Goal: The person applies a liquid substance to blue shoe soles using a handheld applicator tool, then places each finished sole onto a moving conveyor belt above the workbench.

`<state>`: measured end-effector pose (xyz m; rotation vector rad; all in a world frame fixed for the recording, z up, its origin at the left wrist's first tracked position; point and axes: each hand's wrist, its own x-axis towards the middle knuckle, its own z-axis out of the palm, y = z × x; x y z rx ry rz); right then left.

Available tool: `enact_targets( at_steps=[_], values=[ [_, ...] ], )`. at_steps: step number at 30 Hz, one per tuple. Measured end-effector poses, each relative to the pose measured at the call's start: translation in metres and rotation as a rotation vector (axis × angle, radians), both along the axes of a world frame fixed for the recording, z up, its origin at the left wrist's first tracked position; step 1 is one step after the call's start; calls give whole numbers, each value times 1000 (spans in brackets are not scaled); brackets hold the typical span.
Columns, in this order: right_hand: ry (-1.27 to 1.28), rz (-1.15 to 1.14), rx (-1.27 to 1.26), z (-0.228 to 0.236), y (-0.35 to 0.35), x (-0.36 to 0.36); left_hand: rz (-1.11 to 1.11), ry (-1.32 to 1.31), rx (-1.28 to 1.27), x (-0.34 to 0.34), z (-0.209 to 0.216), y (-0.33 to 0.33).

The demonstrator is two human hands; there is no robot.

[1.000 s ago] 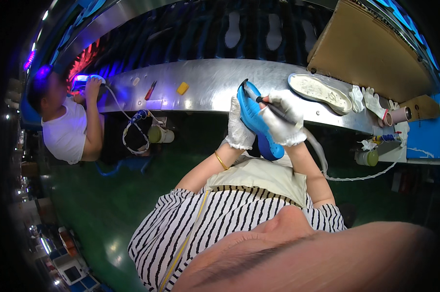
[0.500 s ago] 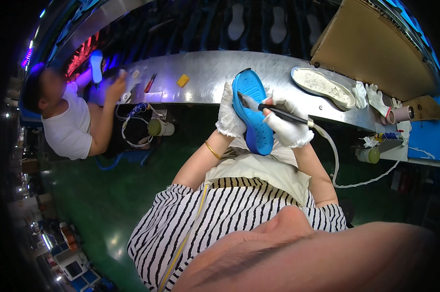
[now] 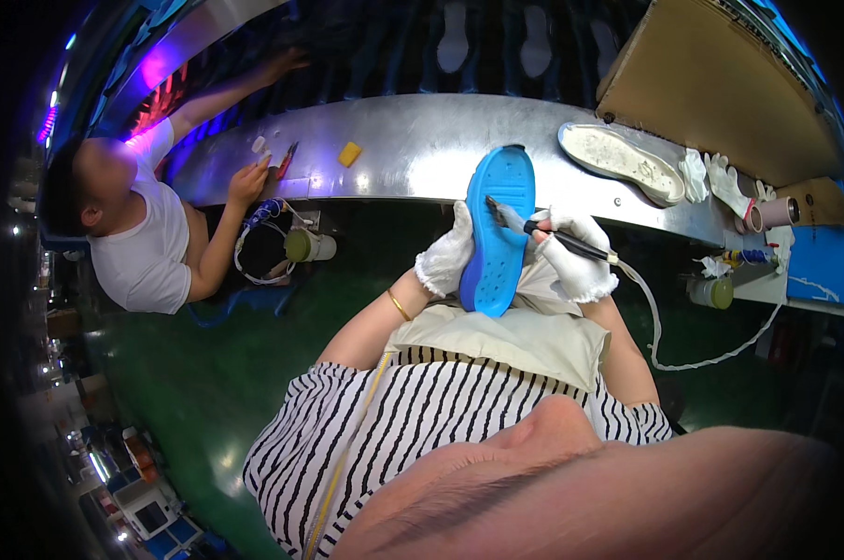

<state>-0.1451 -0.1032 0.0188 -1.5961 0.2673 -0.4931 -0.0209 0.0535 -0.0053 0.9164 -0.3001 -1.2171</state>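
Observation:
Upright before me, a bright blue shoe sole (image 3: pixel 499 266) leans with its toe end at the metal bench edge and its heel end over my lap. My left hand (image 3: pixel 450 250), in a white glove, grips the sole along its left side. In a white glove with bare fingertips, my right hand (image 3: pixel 576 257) is closed on a brush with a black handle (image 3: pixel 576 245). The bristles touch the sole's inner face, near its middle. From the handle's rear end runs a pale hose.
On the metal bench (image 3: pixel 408 140) lie a yellow block (image 3: pixel 349 154), a large off-white sole (image 3: pixel 618 161) and white gloves (image 3: pixel 724 185). A cardboard box (image 3: pixel 711 84) stands at right. A co-worker (image 3: pixel 142 224) sits at left, one arm over the dark conveyor. Beneath the bench hang green-lidded cups (image 3: pixel 716 293).
The blue sole has shifted right and turned a little, its left-hand hold now lower. The brush has moved right and down with my right hand. The co-worker has stretched one arm over the conveyor.

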Motion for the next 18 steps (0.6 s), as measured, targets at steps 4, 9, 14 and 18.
enact_targets(
  at_steps=[4,9,14,18],
  values=[
    [27,106,66,1,-1,1,43,122,-70,8,-6,-13],
    [-147,54,-27,9,-1,20,164,89,-240,27,6,-34],
    [-178,263,16,21,3,23,303,262,-501,46,20,-43],
    [-152,60,120,29,4,32,328,201,-602,58,31,-45]
  ],
)
